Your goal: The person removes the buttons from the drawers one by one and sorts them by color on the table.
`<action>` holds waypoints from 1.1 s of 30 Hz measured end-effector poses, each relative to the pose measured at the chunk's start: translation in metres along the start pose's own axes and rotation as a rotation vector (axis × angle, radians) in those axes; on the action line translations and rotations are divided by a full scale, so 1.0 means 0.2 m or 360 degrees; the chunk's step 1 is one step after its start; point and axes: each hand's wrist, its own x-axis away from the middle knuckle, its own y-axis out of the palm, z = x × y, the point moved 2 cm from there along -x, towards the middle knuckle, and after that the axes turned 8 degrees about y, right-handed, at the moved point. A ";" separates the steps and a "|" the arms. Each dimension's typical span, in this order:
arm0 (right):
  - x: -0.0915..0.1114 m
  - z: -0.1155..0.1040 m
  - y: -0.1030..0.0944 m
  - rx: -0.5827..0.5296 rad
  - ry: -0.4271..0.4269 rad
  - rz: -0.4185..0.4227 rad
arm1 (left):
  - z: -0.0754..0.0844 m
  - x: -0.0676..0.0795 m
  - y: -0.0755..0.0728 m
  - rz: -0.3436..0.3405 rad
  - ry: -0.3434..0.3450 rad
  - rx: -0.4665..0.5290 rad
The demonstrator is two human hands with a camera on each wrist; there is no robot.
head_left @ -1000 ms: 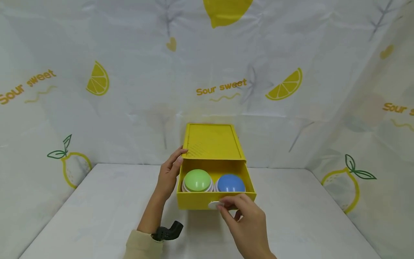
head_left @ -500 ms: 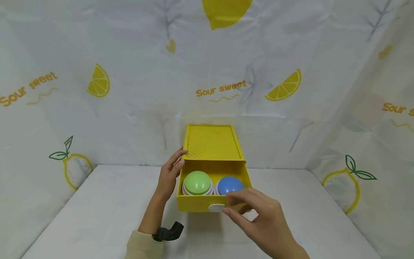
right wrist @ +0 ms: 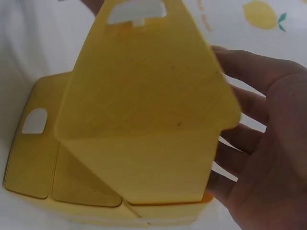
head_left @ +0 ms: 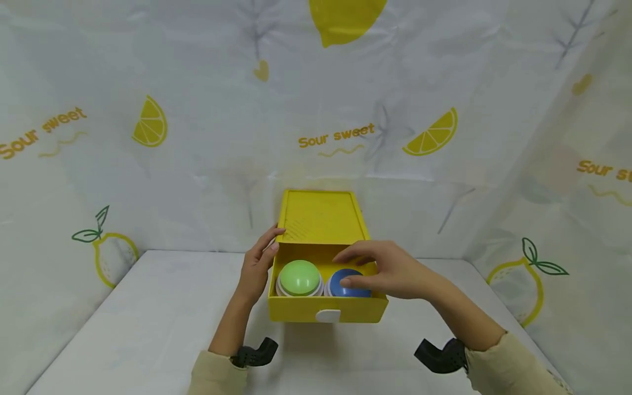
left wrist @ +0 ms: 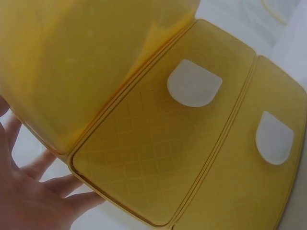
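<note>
Drawer of yellow plastic (head_left: 360, 312) standing open, right hand (head_left: 390, 269) over its rim

Inside it, a glossy blue dome with a white base (head_left: 339, 291) lies beneath the right thumb, the other fingers arching above and behind. Thumb and fingers are unclenched and well apart; whether they touch the dome, I cannot tell. Just beside sits a glossy green dome (head_left: 299, 277). Left hand (head_left: 255, 271), fingers spread and extended, touches the left side of the yellow rectangular cabinet (head_left: 323, 214).
</note>
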 end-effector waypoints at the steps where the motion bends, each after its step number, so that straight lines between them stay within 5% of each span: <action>1: -0.02 0.02 0.00 0.0050 0.0006 -0.0034 | 0.00 0.00 0.00 0.0003 0.0004 -0.0006; 8: -0.08 0.08 0.04 0.0355 -0.0011 -0.0251 | 0.01 -0.01 0.00 -0.0004 0.0029 -0.0027; 15: -0.10 0.07 0.03 0.0419 0.0030 -0.0395 | 0.01 -0.01 0.00 0.0006 0.0023 -0.0053; 33: -0.08 0.04 -0.04 0.0267 -0.0158 -0.0268 | 0.01 -0.01 0.00 0.0007 0.0008 -0.0073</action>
